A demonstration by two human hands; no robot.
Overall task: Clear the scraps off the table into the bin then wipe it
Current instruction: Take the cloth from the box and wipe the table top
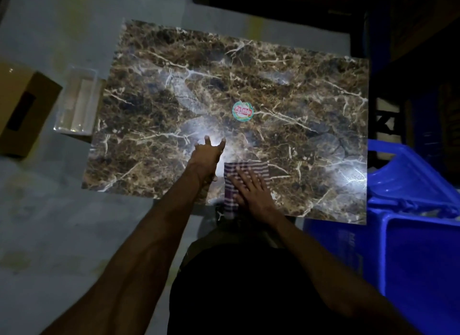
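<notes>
A brown marble-patterned table (286,68) fills the middle of the view. A checked purple and white cloth (230,192) lies near its front edge. My right hand (251,189) rests flat on the cloth, fingers spread, pressing it to the tabletop. My left hand (207,157) hovers just left of the cloth, fingers apart, holding nothing. A round green and red sticker (242,111) sits near the table's centre. No loose scraps show on the tabletop.
A blue plastic bin (408,202) stands against the table's right side. A clear plastic tray (77,100) and a cardboard box (22,110) lie on the grey floor to the left. The scene is dim, with glare on the table.
</notes>
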